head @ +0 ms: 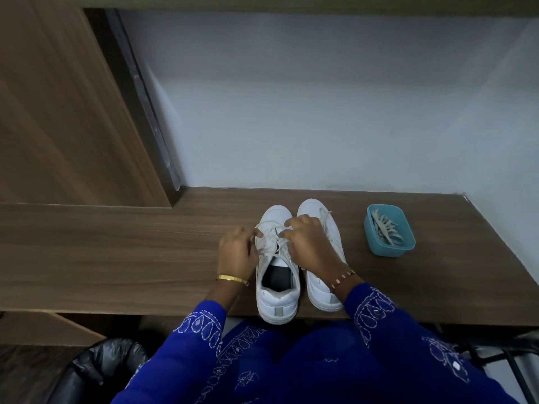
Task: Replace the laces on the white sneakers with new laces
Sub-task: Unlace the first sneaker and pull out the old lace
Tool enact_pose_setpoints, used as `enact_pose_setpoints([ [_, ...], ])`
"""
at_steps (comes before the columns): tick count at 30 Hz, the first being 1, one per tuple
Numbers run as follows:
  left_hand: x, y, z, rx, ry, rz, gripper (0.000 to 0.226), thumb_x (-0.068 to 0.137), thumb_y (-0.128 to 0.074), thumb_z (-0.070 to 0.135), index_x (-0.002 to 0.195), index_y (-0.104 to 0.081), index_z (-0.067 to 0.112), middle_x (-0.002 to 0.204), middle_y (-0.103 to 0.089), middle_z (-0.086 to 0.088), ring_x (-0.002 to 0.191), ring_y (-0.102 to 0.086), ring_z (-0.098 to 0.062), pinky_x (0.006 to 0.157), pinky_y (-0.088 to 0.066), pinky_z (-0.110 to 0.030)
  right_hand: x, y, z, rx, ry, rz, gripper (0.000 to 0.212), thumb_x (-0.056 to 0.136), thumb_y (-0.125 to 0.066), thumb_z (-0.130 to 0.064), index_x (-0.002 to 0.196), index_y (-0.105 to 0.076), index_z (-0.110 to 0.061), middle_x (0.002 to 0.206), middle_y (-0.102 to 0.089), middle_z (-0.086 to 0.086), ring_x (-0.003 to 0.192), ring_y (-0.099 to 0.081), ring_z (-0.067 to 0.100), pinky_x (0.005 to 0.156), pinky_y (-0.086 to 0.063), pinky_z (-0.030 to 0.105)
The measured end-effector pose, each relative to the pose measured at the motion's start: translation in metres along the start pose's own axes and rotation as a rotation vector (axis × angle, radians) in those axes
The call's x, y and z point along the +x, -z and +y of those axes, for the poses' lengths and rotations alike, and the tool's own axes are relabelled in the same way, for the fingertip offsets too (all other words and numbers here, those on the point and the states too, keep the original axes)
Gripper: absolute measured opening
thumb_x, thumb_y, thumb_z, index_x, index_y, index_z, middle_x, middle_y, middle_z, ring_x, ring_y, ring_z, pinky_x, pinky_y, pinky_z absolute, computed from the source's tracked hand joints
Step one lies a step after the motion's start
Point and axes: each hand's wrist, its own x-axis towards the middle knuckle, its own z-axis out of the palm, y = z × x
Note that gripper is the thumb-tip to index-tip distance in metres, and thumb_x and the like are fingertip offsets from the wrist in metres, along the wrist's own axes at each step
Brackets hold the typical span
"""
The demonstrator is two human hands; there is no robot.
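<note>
Two white sneakers stand side by side on the wooden desk (116, 258), toes pointing away from me. The left sneaker (277, 301) has a loose white lace (275, 242) crossing its tongue. My left hand (237, 252) pinches that lace at the shoe's left side. My right hand (309, 243) pinches it at the right side and reaches across the right sneaker (319, 293), hiding its middle. The right sneaker's own lace shows near its toe. A teal plastic tub (389, 230) to the right holds several more white laces.
A grey wall runs along the back of the desk and a wooden panel rises at the left. The desk's front edge lies just under the sneakers' heels. A black bin bag (108, 365) sits below on the left, and a chair frame at the lower right.
</note>
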Motion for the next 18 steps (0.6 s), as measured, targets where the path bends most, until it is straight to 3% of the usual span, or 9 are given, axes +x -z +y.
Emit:
enact_pose_setpoints([
  [3,-0.008,-0.002,0.004,0.069,-0.204,-0.092,0.030,0.071,-0.041,0.021,0.080,-0.068,0.014,0.071,-0.064,-0.003,0.067,-0.059,-0.026,0.069,-0.046,-0.036,-0.001,0.000,-0.006,-0.026,0.033,-0.121,0.023,0.088,-0.052,-0.015,0.102,-0.070,-0.014,0.102,-0.066,0.003,0.107,-0.049,0.026,0.092,-0.032,0.038],
  [6,-0.015,-0.008,0.001,0.074,-0.220,-0.153,0.029,0.076,-0.048,0.030,0.082,-0.070,0.011,0.067,-0.064,-0.003,0.060,-0.060,-0.024,0.072,-0.049,-0.035,0.000,-0.003,-0.008,0.005,-0.014,-0.152,0.024,0.093,-0.044,-0.016,0.101,-0.067,-0.014,0.099,-0.066,0.003,0.106,-0.047,0.023,0.089,-0.028,0.032],
  [9,-0.012,-0.011,-0.003,0.138,-0.252,-0.101,0.017,0.072,-0.063,0.027,0.076,-0.070,0.012,0.063,-0.065,-0.002,0.056,-0.062,-0.023,0.073,-0.039,-0.026,0.000,-0.004,-0.008,0.120,-0.084,-0.186,0.021,0.091,-0.045,-0.011,0.099,-0.064,-0.012,0.097,-0.065,0.006,0.102,-0.048,0.021,0.087,-0.028,0.030],
  [11,-0.009,-0.010,-0.002,0.226,-0.327,-0.069,0.014,0.071,-0.062,0.026,0.066,-0.068,0.015,0.055,-0.062,0.001,0.049,-0.060,-0.019,0.074,-0.042,-0.027,0.000,-0.004,-0.006,0.323,-0.193,-0.211,0.017,0.088,-0.048,-0.007,0.093,-0.064,-0.008,0.093,-0.066,0.009,0.095,-0.052,0.022,0.085,-0.033,0.031],
  [13,-0.009,-0.008,0.001,0.293,-0.377,-0.057,0.026,0.077,-0.051,0.030,0.059,-0.066,0.016,0.051,-0.059,0.002,0.045,-0.057,-0.017,0.072,-0.050,-0.027,0.001,0.001,-0.004,0.665,-0.379,-0.212,0.014,0.086,-0.049,-0.003,0.077,-0.058,-0.008,0.079,-0.065,0.008,0.078,-0.056,0.023,0.074,-0.040,0.031],
  [15,-0.011,-0.009,0.001,0.335,-0.400,-0.068,0.029,0.077,-0.048,0.028,0.057,-0.065,0.016,0.050,-0.059,0.002,0.045,-0.056,-0.017,0.075,-0.049,-0.028,0.004,0.009,-0.001,0.983,-0.575,-0.125,0.023,0.087,-0.042,-0.002,0.067,-0.048,-0.014,0.072,-0.067,0.003,0.061,-0.056,0.024,0.065,-0.041,0.028],
  [17,-0.015,-0.013,-0.001,0.307,-0.366,-0.098,0.028,0.078,-0.046,0.025,0.059,-0.063,0.013,0.051,-0.059,0.000,0.047,-0.057,-0.019,0.070,-0.045,-0.026,0.008,0.019,0.004,0.981,-0.590,-0.087,0.026,0.089,-0.037,-0.002,0.068,-0.045,-0.016,0.083,-0.070,0.006,0.045,-0.050,0.012,0.053,-0.039,0.021],
  [18,-0.018,-0.015,-0.003,0.253,-0.321,-0.130,0.028,0.080,-0.045,0.025,0.061,-0.062,0.011,0.054,-0.059,-0.002,0.050,-0.057,-0.022,0.064,-0.045,-0.027,0.009,0.023,0.005,0.906,-0.564,-0.084,0.024,0.089,-0.038,-0.002,0.072,-0.048,-0.014,0.089,-0.070,0.008,0.048,-0.050,0.005,0.053,-0.038,0.018],
])
